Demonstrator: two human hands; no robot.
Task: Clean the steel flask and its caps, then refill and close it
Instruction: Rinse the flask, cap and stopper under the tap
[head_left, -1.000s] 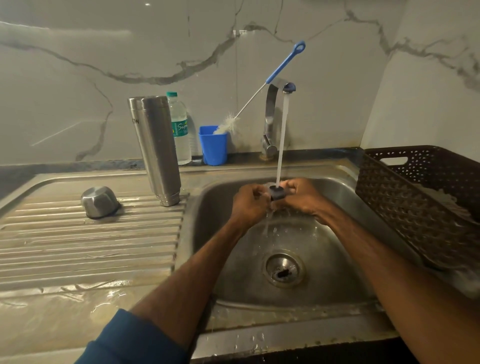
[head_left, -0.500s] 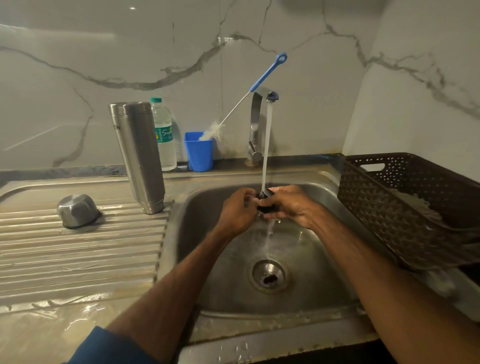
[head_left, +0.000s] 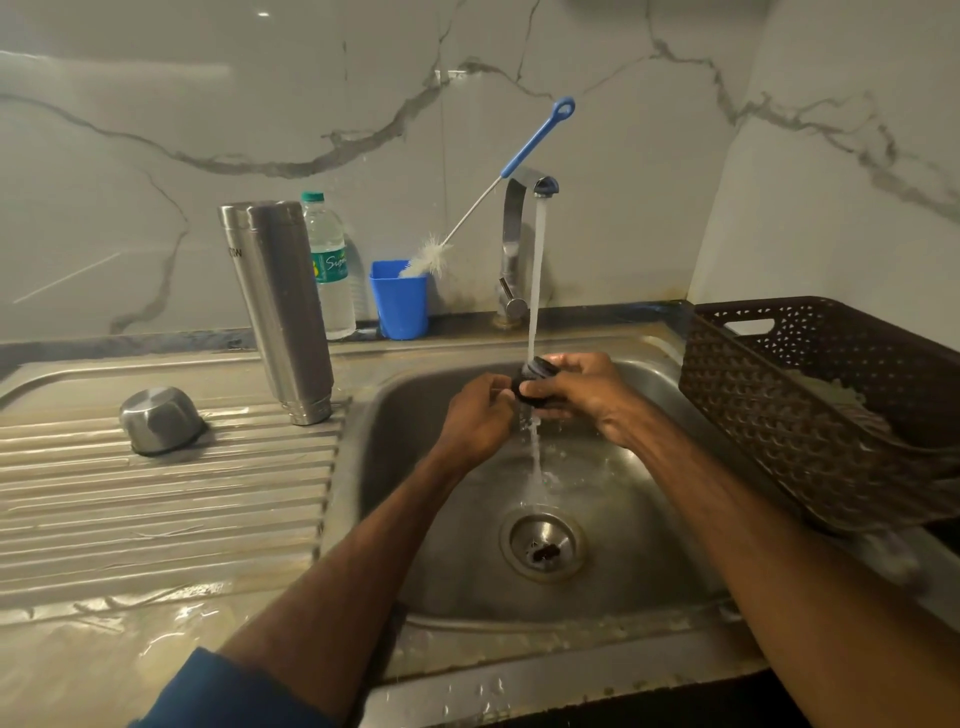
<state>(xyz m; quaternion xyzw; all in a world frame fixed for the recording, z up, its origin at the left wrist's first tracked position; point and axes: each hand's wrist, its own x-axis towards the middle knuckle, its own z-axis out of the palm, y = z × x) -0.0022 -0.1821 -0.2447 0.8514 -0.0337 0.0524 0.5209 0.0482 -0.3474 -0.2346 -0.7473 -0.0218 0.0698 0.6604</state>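
Tipped further over than half a second ago, the dark inner cap (head_left: 535, 382) sits under the tap stream (head_left: 535, 270), centre frame above the sink (head_left: 639, 587).
My left grip (head_left: 480, 421) and right grip (head_left: 582, 395) both pinch the cap's edges; I'd judge it best to roll it slowly so water sweeps threads and seal, held low against splashing. The steel flask (head_left: 280, 306) stands on the ribbed counter (head_left: 156, 519), left of centre, steel outer cap (head_left: 161, 421) beyond.
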